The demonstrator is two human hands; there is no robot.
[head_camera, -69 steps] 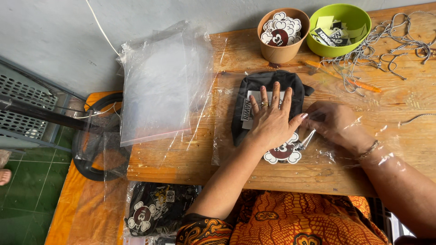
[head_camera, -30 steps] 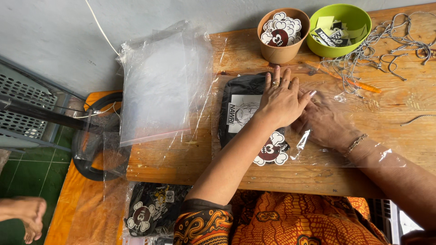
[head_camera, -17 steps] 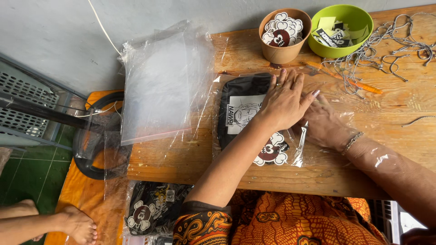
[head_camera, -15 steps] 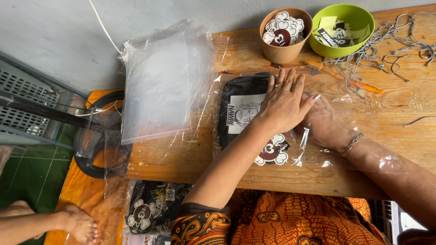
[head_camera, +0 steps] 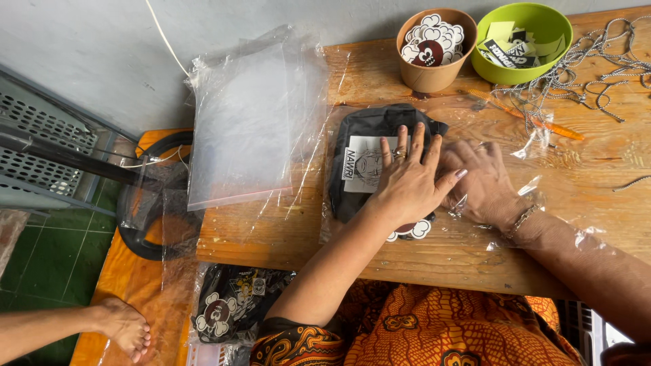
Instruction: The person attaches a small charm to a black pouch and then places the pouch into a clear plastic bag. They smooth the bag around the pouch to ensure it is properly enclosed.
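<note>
A black pouch [head_camera: 359, 135] with a white printed card lies inside a clear plastic bag [head_camera: 332, 224] on the wooden table [head_camera: 475, 251]. My left hand [head_camera: 407, 179] lies flat on the pouch, fingers spread, pressing it down. My right hand [head_camera: 478, 179] rests just to the right, partly under the left hand, on the bag's open end; its fingertips are hidden. A round cartoon sticker [head_camera: 413, 232] peeks out below my left hand.
A stack of clear plastic bags [head_camera: 244, 122] lies left of the pouch. A brown cup of stickers [head_camera: 434, 47], a green bowl of cards [head_camera: 522, 41], loose grey cords [head_camera: 597, 74] and an orange pen [head_camera: 536, 118] sit at the back. Packed pouches [head_camera: 230, 305] and another person's foot [head_camera: 122, 329] are below.
Both hands have slid from the pouch's right edge onto it; the left hand now covers most of the sticker, and the pouch sits further inside the bag. The other person's foot has shifted.
</note>
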